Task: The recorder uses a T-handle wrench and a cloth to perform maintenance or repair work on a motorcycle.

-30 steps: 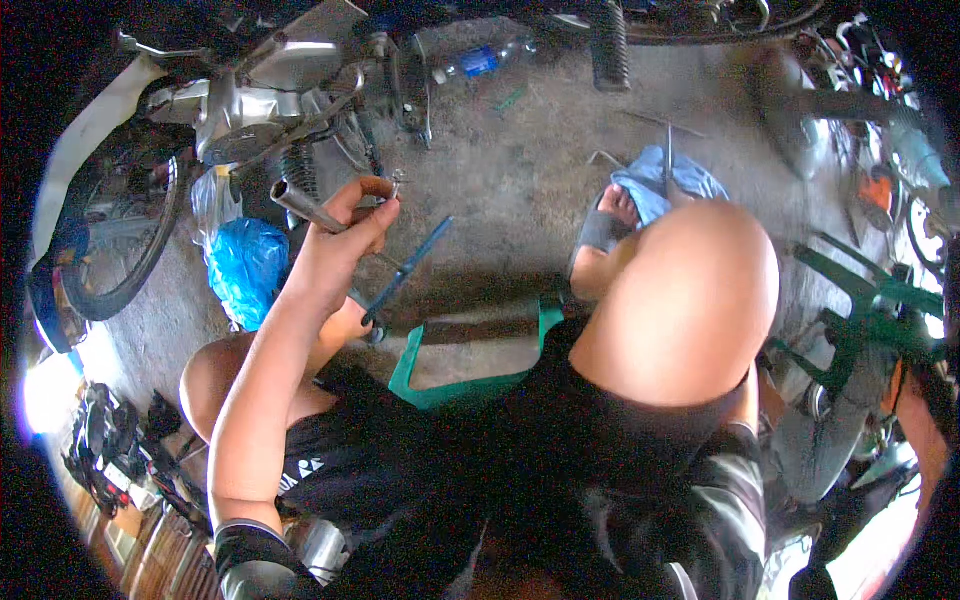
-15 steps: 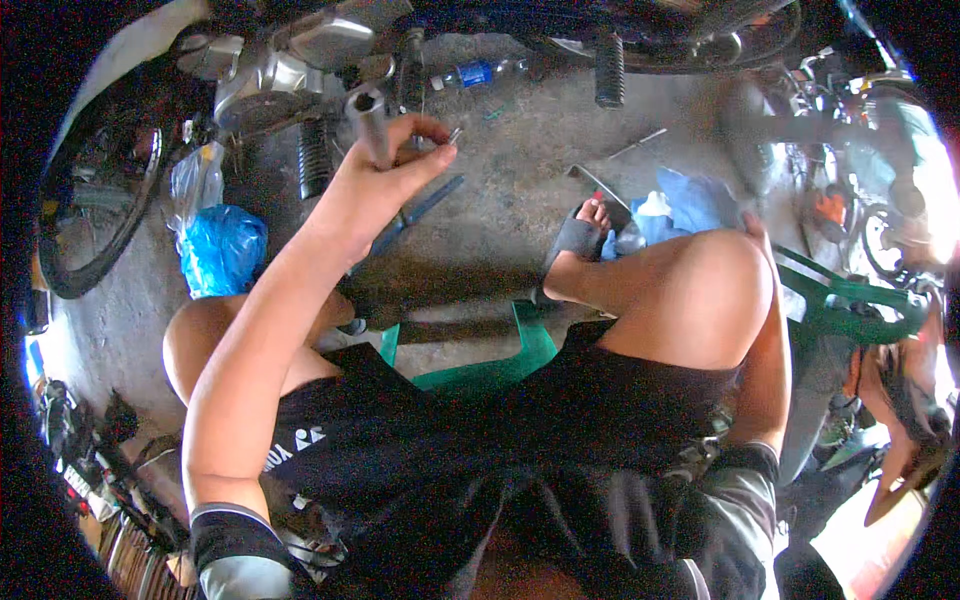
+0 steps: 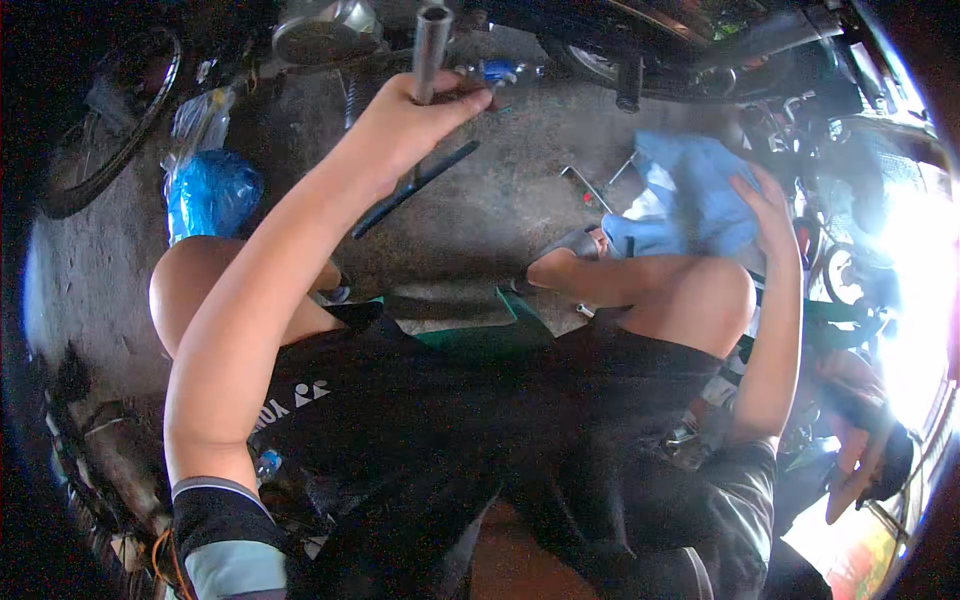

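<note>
My left hand [image 3: 420, 125] is closed around the shaft of a metal T-handle socket wrench [image 3: 431, 50]. The hollow end points up above my fingers, and the dark crossbar shows below the hand. Whether anything small is between thumb and forefinger, I cannot tell. On the right, beyond my right knee, my right hand [image 3: 770, 212] grips the edge of a light blue cloth [image 3: 695, 190]. The cloth hangs spread and crumpled above my right foot, hiding what lies behind it.
An L-shaped metal tool [image 3: 583, 188] lies on the floor near my right foot. A blue plastic bag [image 3: 212, 195] stands by my left knee. A bottle with a blue label [image 3: 500, 70] lies ahead, near motorcycle parts. Another person [image 3: 865, 430] is at the right. I sit on a green stool [image 3: 475, 338].
My right hand has moved from beside the knee out to the blue cloth and has lifted and spread it. My left hand has moved forward with the wrench.
</note>
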`<state>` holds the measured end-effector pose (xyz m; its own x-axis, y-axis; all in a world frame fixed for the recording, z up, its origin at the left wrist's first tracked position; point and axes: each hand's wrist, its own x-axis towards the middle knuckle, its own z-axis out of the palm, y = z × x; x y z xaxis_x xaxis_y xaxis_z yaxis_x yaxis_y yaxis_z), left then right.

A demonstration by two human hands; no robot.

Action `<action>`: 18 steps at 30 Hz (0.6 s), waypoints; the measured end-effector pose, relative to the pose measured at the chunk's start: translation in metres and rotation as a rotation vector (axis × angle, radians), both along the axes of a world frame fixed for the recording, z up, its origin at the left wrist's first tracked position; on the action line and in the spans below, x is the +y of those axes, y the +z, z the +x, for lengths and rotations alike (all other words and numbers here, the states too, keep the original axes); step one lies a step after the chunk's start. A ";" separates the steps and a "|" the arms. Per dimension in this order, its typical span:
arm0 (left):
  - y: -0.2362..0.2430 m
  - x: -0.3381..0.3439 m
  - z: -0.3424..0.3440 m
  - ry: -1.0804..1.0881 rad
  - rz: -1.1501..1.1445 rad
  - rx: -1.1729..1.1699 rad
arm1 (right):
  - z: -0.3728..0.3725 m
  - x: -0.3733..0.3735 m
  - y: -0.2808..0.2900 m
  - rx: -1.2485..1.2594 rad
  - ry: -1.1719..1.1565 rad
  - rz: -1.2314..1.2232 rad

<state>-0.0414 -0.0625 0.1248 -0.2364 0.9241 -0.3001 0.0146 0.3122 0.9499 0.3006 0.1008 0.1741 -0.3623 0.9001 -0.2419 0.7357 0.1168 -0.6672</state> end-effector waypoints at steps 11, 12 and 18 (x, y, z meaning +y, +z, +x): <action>-0.015 -0.013 0.012 0.007 -0.028 -0.098 | -0.125 -0.057 -0.071 0.784 -0.212 -0.757; -0.020 -0.013 0.011 0.023 -0.064 -0.146 | -0.133 -0.066 -0.076 0.829 -0.232 -0.849; -0.041 -0.008 0.015 0.113 -0.176 -0.482 | -0.160 -0.082 -0.083 1.002 -0.192 -1.162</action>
